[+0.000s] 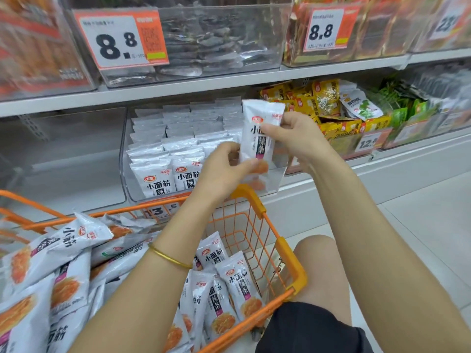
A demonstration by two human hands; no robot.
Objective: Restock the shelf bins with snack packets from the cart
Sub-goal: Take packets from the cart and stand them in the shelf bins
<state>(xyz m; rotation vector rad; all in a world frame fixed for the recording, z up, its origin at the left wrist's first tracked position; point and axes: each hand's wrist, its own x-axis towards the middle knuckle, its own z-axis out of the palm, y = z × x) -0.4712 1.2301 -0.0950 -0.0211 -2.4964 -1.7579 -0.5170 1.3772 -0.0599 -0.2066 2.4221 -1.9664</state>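
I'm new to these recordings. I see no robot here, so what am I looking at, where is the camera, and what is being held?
There is no machine. A person works with bare hands, and the single camera sits on their head, looking forward and down. The left hand pinches the lower part of a white snack packet, and the right hand pinches its upper part. They hold it in front of a clear shelf bin, where matching packets stand in rows. Below is an orange wire cart holding many loose packets of the same kind. An 8.8 price tag hangs higher up.
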